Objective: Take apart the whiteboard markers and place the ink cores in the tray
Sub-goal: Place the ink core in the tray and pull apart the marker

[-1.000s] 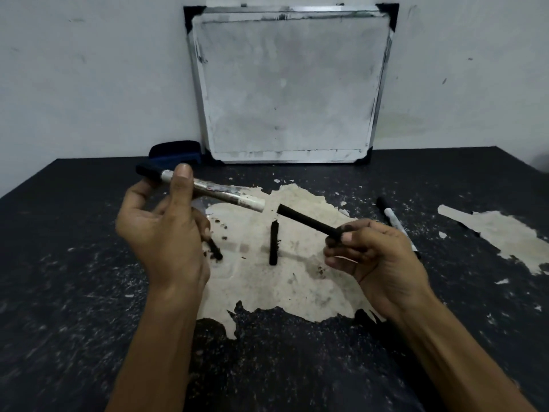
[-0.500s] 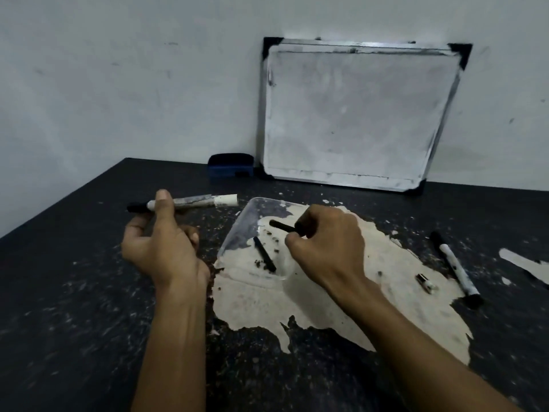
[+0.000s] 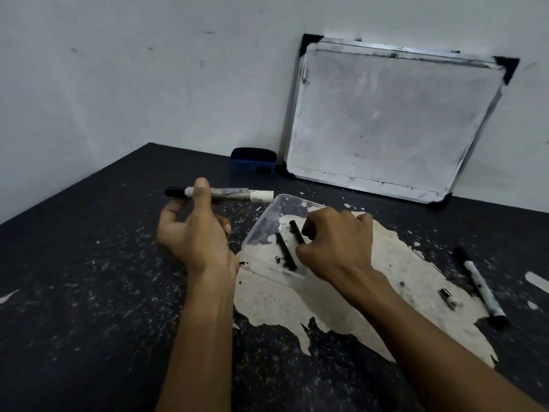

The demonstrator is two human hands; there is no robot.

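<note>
Two bare hands work above a black, paint-flaked tabletop point(image 3: 89, 292) set against a pale wall. Furthest left, the left hand point(image 3: 196, 233) holds a worn white whiteboard marker barrel with a black end point(image 3: 225, 194) level above the surface, thumb on top and fingers point(image 3: 221, 226) curled beneath it, clamped on the barrel. Behind it, by the wall, sits a dark blue felt eraser point(image 3: 252, 165). Next comes a clear shallow plastic tray point(image 3: 261, 230) resting on a bare tan patch of the tabletop; one black cylindrical ink core point(image 3: 285, 254) lies inside it. Just beside that, a second black ink core point(image 3: 297, 232) slants over the tray, its near end between the thumb and fingers of the right hand point(image 3: 338, 248), which are pinched on it. A smudged metal-framed whiteboard point(image 3: 380, 126) leans on the wall behind. Further right a small black-and-white marker end piece point(image 3: 450, 298) lies on the tan patch, and beyond it a whole white marker with black cap point(image 3: 481, 288) rests on the tabletop.
</note>
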